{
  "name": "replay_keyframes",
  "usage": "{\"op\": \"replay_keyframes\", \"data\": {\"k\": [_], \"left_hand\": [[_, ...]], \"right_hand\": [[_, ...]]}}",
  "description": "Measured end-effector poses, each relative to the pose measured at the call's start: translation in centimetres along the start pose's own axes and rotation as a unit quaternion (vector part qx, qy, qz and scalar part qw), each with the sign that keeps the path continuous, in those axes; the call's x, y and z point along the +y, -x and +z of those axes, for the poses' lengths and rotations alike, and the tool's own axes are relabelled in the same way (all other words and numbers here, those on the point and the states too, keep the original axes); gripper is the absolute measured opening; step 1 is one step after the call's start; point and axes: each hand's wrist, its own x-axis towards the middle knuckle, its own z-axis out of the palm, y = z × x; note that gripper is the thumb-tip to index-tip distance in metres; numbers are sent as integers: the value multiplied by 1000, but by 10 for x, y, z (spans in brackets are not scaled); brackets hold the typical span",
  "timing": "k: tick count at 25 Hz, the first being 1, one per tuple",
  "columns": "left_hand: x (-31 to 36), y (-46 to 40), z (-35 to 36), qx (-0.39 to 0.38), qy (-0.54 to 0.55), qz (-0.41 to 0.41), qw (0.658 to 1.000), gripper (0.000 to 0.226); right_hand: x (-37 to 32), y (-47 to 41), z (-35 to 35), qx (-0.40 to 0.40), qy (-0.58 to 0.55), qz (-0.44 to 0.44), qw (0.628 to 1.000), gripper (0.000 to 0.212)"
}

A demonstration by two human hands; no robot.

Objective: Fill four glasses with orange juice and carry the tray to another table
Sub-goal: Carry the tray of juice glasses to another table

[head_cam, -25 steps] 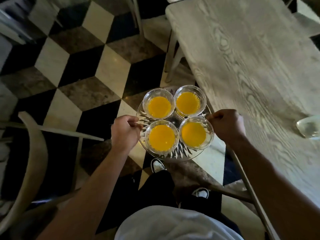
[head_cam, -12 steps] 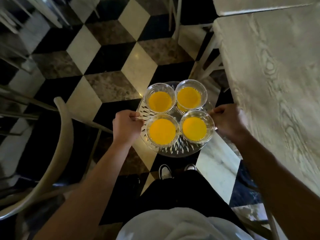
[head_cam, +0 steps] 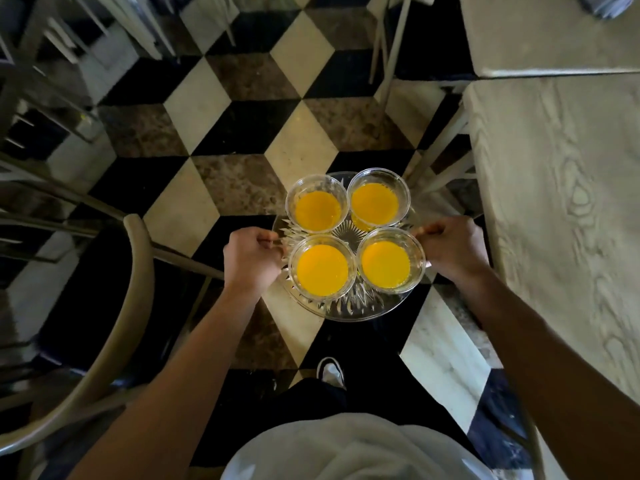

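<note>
1. The tray (head_cam: 349,306) is a round, clear cut-glass piece with a starburst pattern, held level in the air above the floor (head_cam: 242,133), in front of the person's body.
2. Four glasses stand on it in a tight square, rims touching or nearly so: far-left glass (head_cam: 317,204), far-right glass (head_cam: 377,197), near-left glass (head_cam: 322,268) and near-right glass (head_cam: 389,260). Each holds orange juice (head_cam: 322,270) well up its bowl.
3. The left hand (head_cam: 251,259) grips the tray's left rim, its fingers (head_cam: 268,242) curled shut over the edge beside the near-left glass.
4. The right hand (head_cam: 450,247) grips the right rim, fingers (head_cam: 427,230) closed on the edge beside the near-right glass.
5. Both bare forearms reach in from the bottom corners of the view.
6. Below the tray, a shoe (head_cam: 330,370) and dark trousers show, with a white shirt (head_cam: 346,448) at the bottom edge.
7. The floor has a cube pattern of black, cream and brown marble tiles.
8. A pale wood-grain desk (head_cam: 561,202) fills the right side, just beside the right hand; a second desk (head_cam: 547,32) lies beyond it.
9. A curved chair back (head_cam: 131,299) stands at the left.
</note>
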Motion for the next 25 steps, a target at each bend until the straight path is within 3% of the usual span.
{"op": "replay_keyframes", "data": {"k": [3,12,25], "left_hand": [[12,-22,6,10,-6,-15,1000,29],[66,-83,22,48,19,-62,997,7],[126,-181,31,29,67,-68,995,12]], "right_hand": [[-12,-33,-3,-13,6,-13,1000,14],[-55,-122,-22,-44,18,-42,998,11],[-110,-223,-27,-36,32,-54,997,10]]}}
